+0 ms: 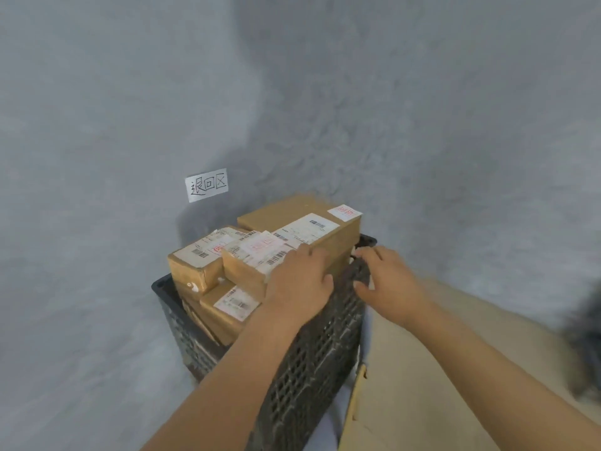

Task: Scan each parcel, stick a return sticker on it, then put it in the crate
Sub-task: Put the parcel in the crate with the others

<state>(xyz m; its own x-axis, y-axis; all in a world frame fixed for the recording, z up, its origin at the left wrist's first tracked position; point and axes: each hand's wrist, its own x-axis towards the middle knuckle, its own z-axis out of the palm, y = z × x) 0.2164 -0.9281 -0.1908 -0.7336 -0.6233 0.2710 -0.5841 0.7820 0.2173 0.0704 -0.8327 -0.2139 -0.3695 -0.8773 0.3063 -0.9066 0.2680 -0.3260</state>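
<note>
On the far left wall hangs a paper sign [207, 185]. Below it the crate [312, 359] is heaped with stickered parcels [260, 252], so this looks like the last step: settling a box in. The left hand [300, 281] lies flat on the near right of the heap, fingers together, pressing rather than gripping. The right hand [388, 281] hovers by the crate's right rim, fingers spread, holding nothing. Next, I'd guess, both hands lift away without toppling the pile.
</note>
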